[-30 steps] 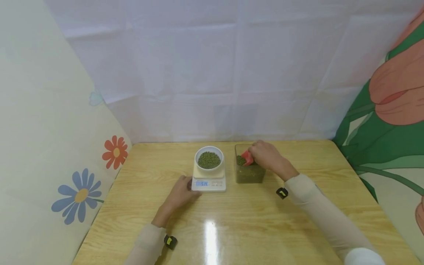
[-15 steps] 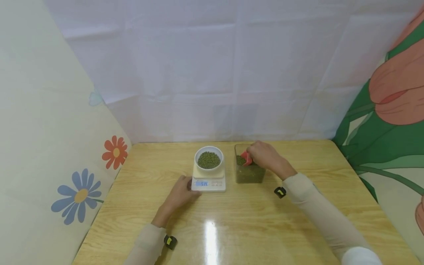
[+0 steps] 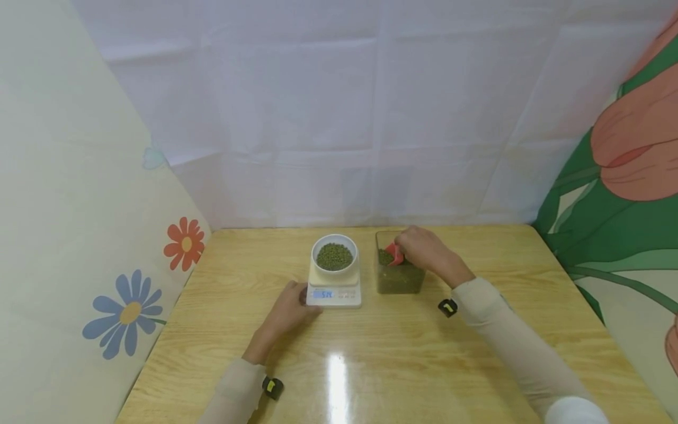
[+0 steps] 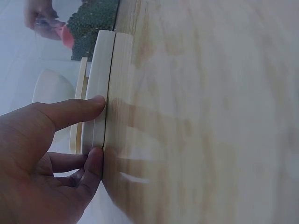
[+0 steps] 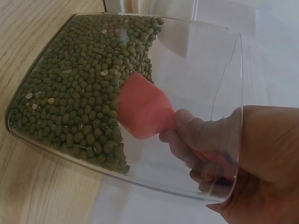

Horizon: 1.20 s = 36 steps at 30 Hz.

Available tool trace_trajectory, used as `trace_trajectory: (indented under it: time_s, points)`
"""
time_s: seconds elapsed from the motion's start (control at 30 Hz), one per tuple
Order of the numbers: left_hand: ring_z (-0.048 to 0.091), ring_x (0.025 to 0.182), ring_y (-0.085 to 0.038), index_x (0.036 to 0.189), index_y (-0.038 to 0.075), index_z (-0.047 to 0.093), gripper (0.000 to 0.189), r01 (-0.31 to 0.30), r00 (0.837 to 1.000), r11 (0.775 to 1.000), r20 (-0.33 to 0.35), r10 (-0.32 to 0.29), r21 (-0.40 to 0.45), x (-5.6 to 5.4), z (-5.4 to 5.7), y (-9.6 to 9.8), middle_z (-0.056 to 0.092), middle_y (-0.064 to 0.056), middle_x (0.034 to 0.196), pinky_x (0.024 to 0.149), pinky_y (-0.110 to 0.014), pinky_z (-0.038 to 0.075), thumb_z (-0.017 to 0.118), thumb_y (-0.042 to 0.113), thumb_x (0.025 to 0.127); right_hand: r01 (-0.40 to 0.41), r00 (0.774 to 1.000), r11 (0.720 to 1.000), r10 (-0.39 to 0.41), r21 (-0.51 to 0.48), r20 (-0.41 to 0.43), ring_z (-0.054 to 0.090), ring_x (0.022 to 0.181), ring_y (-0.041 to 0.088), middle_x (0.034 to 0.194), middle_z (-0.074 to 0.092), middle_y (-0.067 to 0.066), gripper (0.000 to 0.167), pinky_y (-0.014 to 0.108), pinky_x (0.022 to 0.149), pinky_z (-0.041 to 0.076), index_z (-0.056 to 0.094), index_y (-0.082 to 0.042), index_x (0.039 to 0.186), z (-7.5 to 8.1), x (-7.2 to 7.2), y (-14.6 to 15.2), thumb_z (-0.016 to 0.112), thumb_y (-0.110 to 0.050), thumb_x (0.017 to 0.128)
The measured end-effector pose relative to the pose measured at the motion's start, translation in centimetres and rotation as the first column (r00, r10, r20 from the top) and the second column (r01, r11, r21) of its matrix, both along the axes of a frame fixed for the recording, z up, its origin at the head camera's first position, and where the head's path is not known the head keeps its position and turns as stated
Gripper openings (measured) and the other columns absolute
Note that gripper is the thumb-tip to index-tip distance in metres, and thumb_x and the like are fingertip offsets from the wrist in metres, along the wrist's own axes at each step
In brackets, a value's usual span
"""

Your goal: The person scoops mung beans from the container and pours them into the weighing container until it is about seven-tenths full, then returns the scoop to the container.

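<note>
A white bowl of mung beans sits on a white kitchen scale whose display is lit. My left hand holds the scale at its near left corner; in the left wrist view the thumb touches one edge and the curled fingers another. To the right stands a clear square container, partly filled with mung beans. Reaching over its rim, my right hand grips a red scoop by the handle. The scoop's tip is sunk in the beans.
Everything stands on a wood-grain table. A white sheet hangs behind its far edge. Flower-patterned panels flank the left and right sides. The scale and container stand a small gap apart.
My right hand and the scoop have shifted slightly left within the container. My left hand, the scale and the bowl stay put.
</note>
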<state>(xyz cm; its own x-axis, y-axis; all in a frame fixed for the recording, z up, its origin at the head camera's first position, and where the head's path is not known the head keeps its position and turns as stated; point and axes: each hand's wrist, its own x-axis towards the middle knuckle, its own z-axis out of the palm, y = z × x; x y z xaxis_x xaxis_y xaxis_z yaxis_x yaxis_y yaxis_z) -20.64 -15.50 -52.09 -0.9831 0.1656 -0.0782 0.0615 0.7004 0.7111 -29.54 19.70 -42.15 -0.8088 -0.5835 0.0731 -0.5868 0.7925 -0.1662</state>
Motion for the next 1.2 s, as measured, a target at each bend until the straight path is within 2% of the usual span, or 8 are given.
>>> trace_trajectory:
  time_s: [0.23, 0.47, 0.67, 0.9, 1.07, 1.2]
  points:
    - [0.055, 0.101, -0.021, 0.136, 0.004, 0.07, 0.06, -0.005, 1.0, 1.0, 0.001, 0.005, -0.001, 0.05, 0.04, 0.08, 0.061, -0.009, 0.113, 0.098, -0.049, 0.055, 0.091, 0.022, 0.082, 0.002, 0.999, 1.0, -0.002, 0.003, 0.036, 0.061, 0.074, 0.019, 0.081, 0.073, 0.003, 0.025, 0.039, 0.072, 0.055, 0.074, -0.007, 0.078, 0.1, -0.12, -0.03, 0.063, 0.002, 0.098]
    - [0.055, 0.101, -0.021, 0.135, 0.004, 0.07, 0.061, -0.002, 1.0, 1.0, -0.008, 0.002, -0.006, 0.07, -0.07, 0.04, 0.062, -0.009, 0.113, 0.099, -0.049, 0.055, 0.092, 0.023, 0.081, -0.002, 0.999, 1.0, 0.001, 0.01, 0.045, 0.065, 0.077, 0.019, 0.086, 0.076, 0.005, 0.017, 0.039, 0.074, 0.058, 0.077, -0.007, 0.081, 0.19, -0.01, 0.03, 0.073, 0.001, 0.094]
    - [0.055, 0.102, -0.021, 0.135, 0.004, 0.07, 0.061, -0.001, 1.0, 1.0, -0.009, 0.0, -0.002, 0.06, -0.07, 0.02, 0.063, -0.009, 0.113, 0.099, -0.049, 0.055, 0.092, 0.023, 0.081, -0.008, 0.999, 1.0, 0.008, -0.002, 0.049, 0.059, 0.072, 0.016, 0.085, 0.075, 0.007, 0.02, 0.035, 0.069, 0.054, 0.076, -0.006, 0.081, 0.12, -0.09, 0.11, 0.068, 0.002, 0.097]
    - [0.055, 0.102, -0.021, 0.134, 0.003, 0.071, 0.06, -0.002, 1.0, 1.0, -0.005, 0.002, 0.003, 0.06, 0.03, 0.05, 0.062, -0.009, 0.113, 0.099, -0.049, 0.055, 0.092, 0.023, 0.081, -0.014, 0.999, 1.0, 0.014, -0.012, 0.045, 0.056, 0.071, 0.016, 0.083, 0.074, 0.006, 0.021, 0.036, 0.069, 0.051, 0.074, -0.006, 0.079, 0.03, -0.18, 0.19, 0.067, 0.001, 0.097]
    - [0.055, 0.103, -0.022, 0.135, 0.003, 0.07, 0.06, -0.001, 1.0, 1.0, -0.006, 0.001, 0.004, 0.08, 0.2, 0.05, 0.062, -0.01, 0.115, 0.1, -0.049, 0.055, 0.091, 0.022, 0.082, -0.006, 0.998, 0.999, 0.008, -0.032, 0.056, 0.059, 0.074, 0.017, 0.085, 0.075, 0.007, 0.022, 0.038, 0.071, 0.054, 0.074, -0.006, 0.078, 0.2, -0.09, 0.27, 0.067, 0.001, 0.097]
    - [0.055, 0.102, -0.022, 0.136, 0.002, 0.069, 0.061, -0.004, 1.0, 1.0, -0.001, 0.004, 0.008, 0.05, 0.26, 0.05, 0.062, -0.01, 0.114, 0.099, -0.048, 0.055, 0.091, 0.022, 0.083, -0.003, 0.998, 0.999, 0.006, -0.041, 0.06, 0.054, 0.072, 0.017, 0.08, 0.07, 0.005, 0.023, 0.036, 0.069, 0.05, 0.073, -0.005, 0.078, 0.27, -0.15, 0.35, 0.063, 0.002, 0.098]
